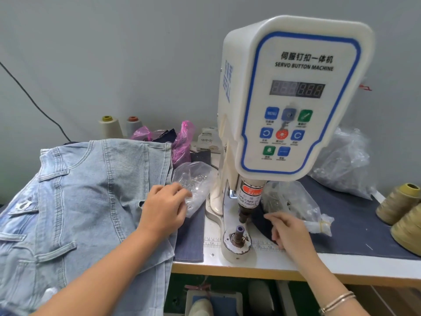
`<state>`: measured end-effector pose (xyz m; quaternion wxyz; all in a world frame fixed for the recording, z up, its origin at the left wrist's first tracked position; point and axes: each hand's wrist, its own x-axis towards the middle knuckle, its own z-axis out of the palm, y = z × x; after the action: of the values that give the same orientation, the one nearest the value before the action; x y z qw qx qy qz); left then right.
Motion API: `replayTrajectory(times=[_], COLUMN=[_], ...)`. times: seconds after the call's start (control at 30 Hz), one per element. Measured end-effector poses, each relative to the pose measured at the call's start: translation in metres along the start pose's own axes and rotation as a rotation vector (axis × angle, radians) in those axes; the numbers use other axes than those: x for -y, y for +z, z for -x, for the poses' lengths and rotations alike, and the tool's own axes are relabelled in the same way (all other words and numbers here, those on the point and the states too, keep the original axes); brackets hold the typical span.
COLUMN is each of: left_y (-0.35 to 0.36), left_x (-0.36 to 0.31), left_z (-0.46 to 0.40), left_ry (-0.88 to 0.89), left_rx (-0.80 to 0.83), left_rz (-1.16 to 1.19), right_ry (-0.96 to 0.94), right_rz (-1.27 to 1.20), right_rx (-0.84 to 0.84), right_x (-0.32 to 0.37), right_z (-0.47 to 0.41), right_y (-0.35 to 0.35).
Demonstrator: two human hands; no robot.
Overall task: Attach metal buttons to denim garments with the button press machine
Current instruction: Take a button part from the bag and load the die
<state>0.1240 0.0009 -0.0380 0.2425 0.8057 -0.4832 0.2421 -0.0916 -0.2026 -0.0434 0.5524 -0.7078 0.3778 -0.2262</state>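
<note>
Denim garment (75, 190) overhangs table edge (284, 267) | left hand (163, 208) grip in clear bag (193, 179), state unclear | right hand (289, 231) relaxed beside press base (237, 242)

I see a glossy white plastic housing on the button press machine (287, 94), with a dull metal lower die (238, 233). The denim garment (75, 201) at the worktop's left edge is faded, woven cloth. Clear crinkled plastic bags (196, 181) shine. The worktop (296, 263) looks smooth, matt white.
</note>
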Motion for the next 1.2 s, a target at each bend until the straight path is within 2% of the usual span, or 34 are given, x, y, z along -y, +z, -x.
replayTrajectory(times=[0.07, 0.17, 0.4, 0.5, 0.57, 0.67, 0.73, 0.77, 0.9, 1.03, 1.1, 1.2], left_y=[-0.010, -0.021, -0.015, -0.004, 0.002, 0.006, 0.007, 0.007, 0.010, 0.024, 0.030, 0.033], left_x=[0.002, 0.021, 0.091, 0.102, 0.104, 0.113, 0.117, 0.119, 0.123, 0.120, 0.118, 0.121], left_z=[-0.025, -0.069, -0.128, -0.142, -0.139, -0.130, -0.129, -0.131, -0.137, -0.136, -0.137, -0.140], left_ry=[0.005, -0.101, -0.335, -0.368, -0.342, -0.400, -0.466, -0.504, -0.607, -0.622, -0.678, -0.750], left_rx=[-0.074, -0.095, 0.176, 0.389, 0.477, 0.471, 0.569, 0.581, 0.457, 0.518, 0.551, 0.519], left_rz=[0.008, -0.039, -0.247, -0.292, -0.367, -0.261, -0.178, -0.156, -0.145, -0.271, -0.265, -0.211], right_ry=[-0.121, -0.211, -0.233, -0.229, -0.211, -0.200, -0.199, -0.204, -0.197, -0.184, -0.177, -0.169], right_rz=[0.146, 0.181, 0.159, 0.110, 0.079, 0.082, 0.084, 0.088, 0.067, 0.046, 0.042, 0.037], right_rx=[0.005, 0.004, -0.025, -0.024, -0.013, -0.010, -0.015, -0.016, -0.018, -0.014, -0.017, -0.026], right_x=[-0.011, -0.021, -0.027, -0.029, -0.030, -0.032, -0.032, -0.032, -0.030, -0.028, -0.027, -0.026], right_z=[-0.004, -0.003, -0.003, -0.004, -0.006, -0.009, -0.010, -0.009, -0.007, -0.005, -0.005, -0.005], right_y=[-0.001, -0.001, 0.003, 0.003, 0.002, 0.001, 0.001, 0.001, 0.003, 0.004, 0.004, 0.005])
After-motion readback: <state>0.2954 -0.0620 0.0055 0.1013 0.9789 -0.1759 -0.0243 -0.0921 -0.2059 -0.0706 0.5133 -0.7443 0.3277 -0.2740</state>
